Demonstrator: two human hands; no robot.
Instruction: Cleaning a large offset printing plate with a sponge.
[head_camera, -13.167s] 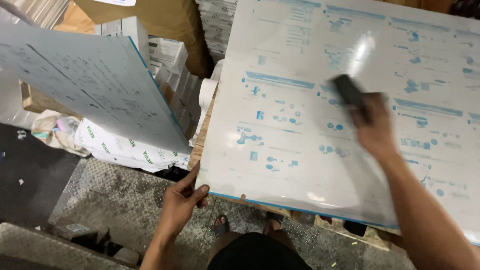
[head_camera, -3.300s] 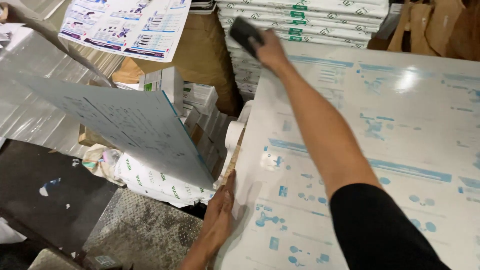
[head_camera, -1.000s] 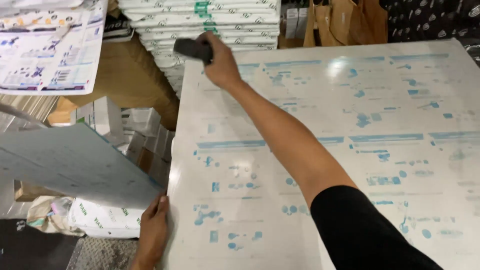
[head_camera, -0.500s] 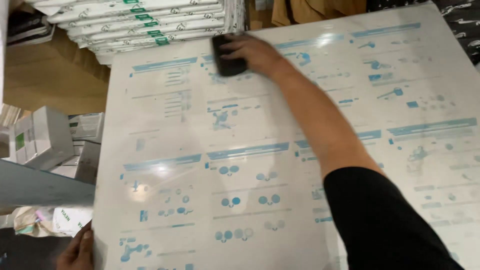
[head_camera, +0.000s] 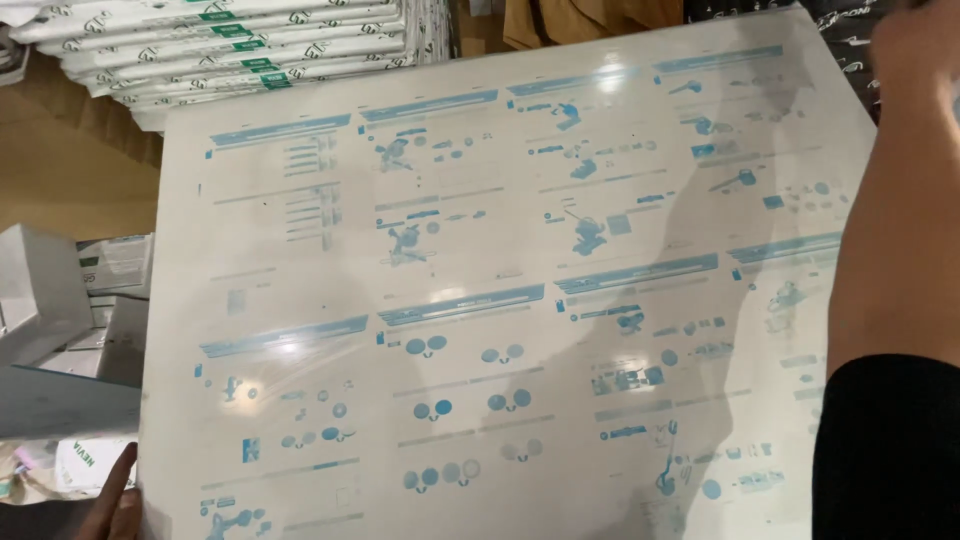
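Head view shows me a large glossy printed sheet (head_camera: 500, 300) with pale blue diagrams filling most of the frame, tilted toward me. My left hand (head_camera: 115, 500) grips its lower left edge, only 1 or 2 fingers showing, so I cannot tell how tightly. My right hand (head_camera: 915, 40) is blurred at the top right corner, its grip unreadable. Stacked white sheets (head_camera: 230, 45) lie beyond, small boxes (head_camera: 60, 300) at left.

Stacked white sheets with green marks (head_camera: 230, 50) fill the back — brown cardboard (head_camera: 70, 170) below, small boxes (head_camera: 60, 300) left.
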